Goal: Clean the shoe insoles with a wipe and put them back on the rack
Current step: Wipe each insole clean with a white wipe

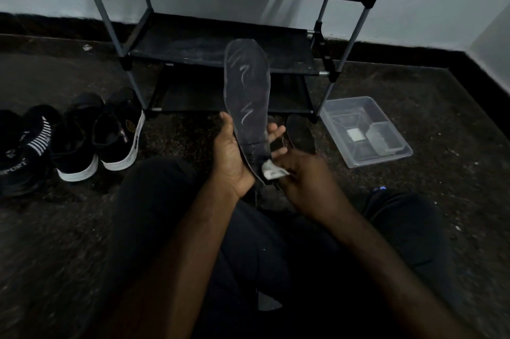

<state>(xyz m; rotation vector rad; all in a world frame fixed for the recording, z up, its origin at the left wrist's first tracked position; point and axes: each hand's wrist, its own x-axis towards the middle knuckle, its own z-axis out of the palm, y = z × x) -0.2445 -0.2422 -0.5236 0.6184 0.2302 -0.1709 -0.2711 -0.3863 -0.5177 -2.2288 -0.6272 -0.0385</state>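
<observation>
My left hand (230, 154) grips a dark grey insole (247, 90) near its heel and holds it upright, toe pointing up in front of the rack (220, 43). Pale streaks run across the insole's surface. My right hand (300, 176) pinches a small crumpled white wipe (271, 171) against the insole's heel end. A second dark insole (300, 133) lies on the floor just behind my right hand. The black rack's shelves hold nothing that I can see.
Several black shoes (82, 137), some with white soles, stand in a row on the floor at the left. A clear plastic box (367, 131) sits on the floor right of the rack. My legs in dark trousers fill the foreground.
</observation>
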